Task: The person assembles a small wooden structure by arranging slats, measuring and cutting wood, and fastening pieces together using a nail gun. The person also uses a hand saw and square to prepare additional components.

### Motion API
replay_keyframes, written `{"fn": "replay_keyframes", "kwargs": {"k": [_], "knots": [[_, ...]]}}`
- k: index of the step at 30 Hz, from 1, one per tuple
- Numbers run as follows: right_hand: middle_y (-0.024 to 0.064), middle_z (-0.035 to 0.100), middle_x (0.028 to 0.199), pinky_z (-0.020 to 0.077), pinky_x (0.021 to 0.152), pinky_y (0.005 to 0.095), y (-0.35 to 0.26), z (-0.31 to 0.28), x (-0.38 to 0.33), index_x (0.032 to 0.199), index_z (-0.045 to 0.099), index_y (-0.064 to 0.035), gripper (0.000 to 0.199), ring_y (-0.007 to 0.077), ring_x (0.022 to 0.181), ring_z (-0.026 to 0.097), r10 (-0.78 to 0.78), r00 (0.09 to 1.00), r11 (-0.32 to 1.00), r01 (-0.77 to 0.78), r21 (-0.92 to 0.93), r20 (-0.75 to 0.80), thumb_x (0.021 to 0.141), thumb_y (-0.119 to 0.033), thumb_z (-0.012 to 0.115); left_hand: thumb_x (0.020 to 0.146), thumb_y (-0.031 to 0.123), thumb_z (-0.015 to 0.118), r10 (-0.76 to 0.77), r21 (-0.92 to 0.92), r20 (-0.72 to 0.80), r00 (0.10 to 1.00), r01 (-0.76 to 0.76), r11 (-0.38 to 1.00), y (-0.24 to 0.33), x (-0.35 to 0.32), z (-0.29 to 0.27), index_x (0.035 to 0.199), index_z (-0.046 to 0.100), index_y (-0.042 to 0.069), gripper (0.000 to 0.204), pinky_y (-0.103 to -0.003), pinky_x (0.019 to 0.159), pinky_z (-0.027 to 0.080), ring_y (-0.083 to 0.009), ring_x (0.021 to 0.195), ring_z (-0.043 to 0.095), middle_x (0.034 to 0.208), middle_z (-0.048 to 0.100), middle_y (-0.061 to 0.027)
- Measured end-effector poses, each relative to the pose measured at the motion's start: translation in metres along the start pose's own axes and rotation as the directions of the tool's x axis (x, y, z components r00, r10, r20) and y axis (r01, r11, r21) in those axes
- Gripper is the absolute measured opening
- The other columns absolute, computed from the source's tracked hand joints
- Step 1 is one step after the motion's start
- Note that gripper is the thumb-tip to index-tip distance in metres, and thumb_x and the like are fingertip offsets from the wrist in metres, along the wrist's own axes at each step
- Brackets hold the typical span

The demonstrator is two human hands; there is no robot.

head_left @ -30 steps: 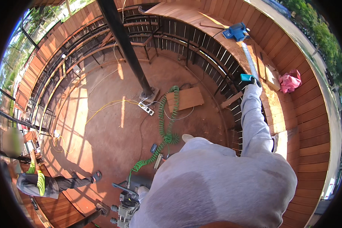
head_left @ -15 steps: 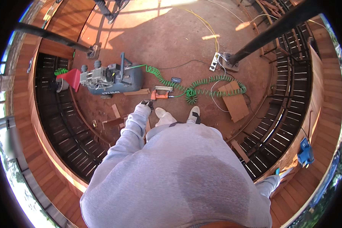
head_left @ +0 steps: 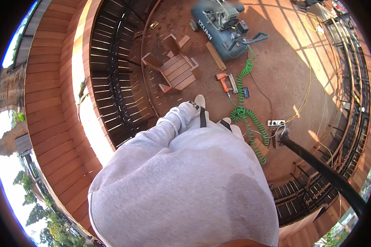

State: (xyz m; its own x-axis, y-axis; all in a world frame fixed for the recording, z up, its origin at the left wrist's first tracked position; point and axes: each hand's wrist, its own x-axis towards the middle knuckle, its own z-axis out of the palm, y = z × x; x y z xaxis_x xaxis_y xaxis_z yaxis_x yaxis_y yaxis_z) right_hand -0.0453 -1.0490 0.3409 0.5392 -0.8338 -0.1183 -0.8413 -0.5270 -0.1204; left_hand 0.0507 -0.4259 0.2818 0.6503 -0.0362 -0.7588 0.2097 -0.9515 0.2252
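Hard, bright sunlight falls across the reddish floor (head_left: 276, 74), throwing long, sharp-edged striped shadows from the railing (head_left: 350, 82). The wooden wall (head_left: 53, 103) on the left glows warm, with a glaring sunlit strip beside it. The sky at the far left is blown out white. The grey sweatshirt (head_left: 181, 185) is evenly lit and slightly soft. Straight boards curve strongly toward the dark circular rim, where detail smears

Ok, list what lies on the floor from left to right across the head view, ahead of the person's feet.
Small wooden bench → loose wooden plank → orange nail gun → green coiled air hose → white power strip → black pole.
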Motion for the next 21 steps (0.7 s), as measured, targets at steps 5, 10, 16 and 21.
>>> {"fn": "replay_keyframes", "kwargs": {"k": [5,10,16,21], "knots": [[0.0142,0.068,0.073,0.0498,0.065,0.0409,-0.233,0.004,0.040,0.079,0.068,0.0010,0.038,0.0301,0.066,0.064,-0.580,0.741,0.814,0.546,0.199,0.339,0.091,-0.035,0.063,0.096,0.028,0.041,-0.198,-0.320,-0.133,0.971,0.147,0.936,0.005,-0.027,0.093,0.108,0.068,0.008,0.035,-0.039,0.092,0.049,-0.0296,0.105,0.064,0.108,0.068,-0.0155],[0.0117,0.068,0.097,0.0505,0.051,0.0302,-0.375,0.077,0.094,0.142,0.040,-0.0190,0.054,0.0182,0.063,0.063,-0.799,0.482,0.570,0.415,0.710,0.360,0.094,-0.009,0.060,0.097,0.024,0.042,-0.372,-0.551,-0.212,0.904,0.203,0.809,0.061,-0.072,0.156,0.112,0.066,0.007,0.032,-0.037,0.093,0.049,-0.0300,0.106,0.063,0.111,0.067,-0.0157],[0.0104,0.067,0.099,0.0519,0.053,0.0332,-0.426,0.102,0.061,0.133,0.049,-0.0151,0.039,0.0227,0.065,0.064,-0.685,0.260,0.671,0.589,0.450,0.681,0.095,-0.013,0.057,0.094,0.034,0.049,-0.648,-0.980,0.122,0.752,0.193,0.039,0.144,-0.164,0.161,0.112,0.064,0.012,0.032,-0.040,0.088,0.051,-0.0318,0.104,0.063,0.110,0.067,-0.0137],[0.0129,0.068,0.096,0.0528,0.049,0.0398,-0.403,0.166,0.010,0.115,0.063,-0.0106,0.021,0.0301,0.065,0.067,-0.409,0.266,0.720,0.682,0.129,0.873,0.095,-0.017,0.058,0.093,0.022,0.056,-0.781,-1.000,-0.021,0.624,0.001,0.028,0.159,-0.231,0.155,0.116,0.064,0.013,0.026,-0.036,0.092,0.048,-0.0298,0.108,0.062,0.114,0.066,-0.0114]]}}
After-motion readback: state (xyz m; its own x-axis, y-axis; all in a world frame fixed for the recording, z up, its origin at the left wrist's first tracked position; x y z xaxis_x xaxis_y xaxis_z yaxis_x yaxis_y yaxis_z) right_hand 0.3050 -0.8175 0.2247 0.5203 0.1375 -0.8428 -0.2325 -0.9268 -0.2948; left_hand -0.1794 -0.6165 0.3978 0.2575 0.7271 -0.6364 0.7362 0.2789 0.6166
